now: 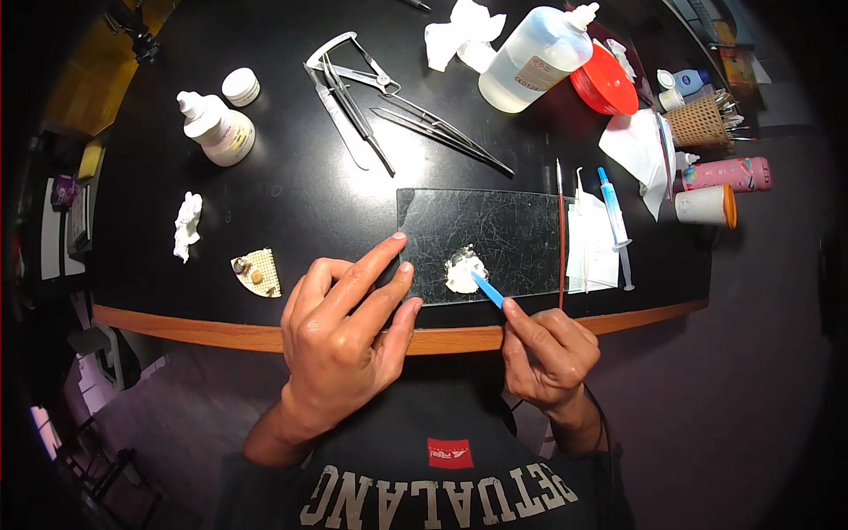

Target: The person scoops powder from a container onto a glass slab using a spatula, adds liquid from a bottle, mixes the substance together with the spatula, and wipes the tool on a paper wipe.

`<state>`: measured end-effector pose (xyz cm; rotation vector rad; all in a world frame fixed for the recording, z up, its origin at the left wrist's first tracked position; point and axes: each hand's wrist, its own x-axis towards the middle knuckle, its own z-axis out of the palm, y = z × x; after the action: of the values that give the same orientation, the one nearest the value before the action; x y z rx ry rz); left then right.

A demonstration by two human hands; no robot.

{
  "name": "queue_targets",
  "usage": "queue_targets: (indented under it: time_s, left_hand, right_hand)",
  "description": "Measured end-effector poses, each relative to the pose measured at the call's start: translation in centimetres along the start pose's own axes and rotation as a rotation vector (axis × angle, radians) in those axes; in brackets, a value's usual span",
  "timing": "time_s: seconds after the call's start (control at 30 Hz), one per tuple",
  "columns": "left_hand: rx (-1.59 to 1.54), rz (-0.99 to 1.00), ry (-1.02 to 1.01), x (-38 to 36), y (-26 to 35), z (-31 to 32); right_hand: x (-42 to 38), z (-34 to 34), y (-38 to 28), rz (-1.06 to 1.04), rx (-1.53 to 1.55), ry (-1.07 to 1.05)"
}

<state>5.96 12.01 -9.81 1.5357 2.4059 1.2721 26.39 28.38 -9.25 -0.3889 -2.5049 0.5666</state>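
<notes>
My right hand (pixel 549 355) grips a blue spatula (pixel 488 289) between thumb and fingers. Its tip reaches into a small mound of white powder (pixel 465 274), with some clear wet-looking material at the far side. The mound lies on a scratched dark glass slab (pixel 521 234) near the table's front edge. My left hand (pixel 349 331) holds nothing; its fingers are apart, with the fingertips at the slab's left edge. Left of that hand sits a beige perforated piece (pixel 262 276) bearing small metallic and yellowish bits.
A thin red-handled brush (pixel 560 238) lies along the slab's right side, beside a blue-tipped syringe (pixel 616 221) and white paper (pixel 592 252). Tweezers (pixel 442 140) and a caliper (pixel 349 66) lie beyond. Bottles stand behind: a small white one (pixel 221 137) and a large translucent one (pixel 534 66).
</notes>
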Motion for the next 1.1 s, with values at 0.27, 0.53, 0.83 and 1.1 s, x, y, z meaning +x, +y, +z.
queue_targets:
  time_s: [0.27,0.53,0.83,1.1]
  left_hand:
    - [0.003,0.005,0.005,0.1,0.0,0.0]
    - [0.006,0.012,0.010,0.0,0.0,0.1]
    - [0.011,0.006,0.004,0.0,0.1,0.1]
    - [0.014,0.010,0.004,0.1,0.1,0.1]
  right_hand:
    - [0.3,-0.4,-0.9,0.045,0.005,0.011]
    - [0.2,0.4,-0.5,0.036,0.021,0.028]
    - [0.0,0.5,-0.6,0.038,0.076,0.036]
    - [-0.1,0.3,-0.4,0.015,-0.045,0.019]
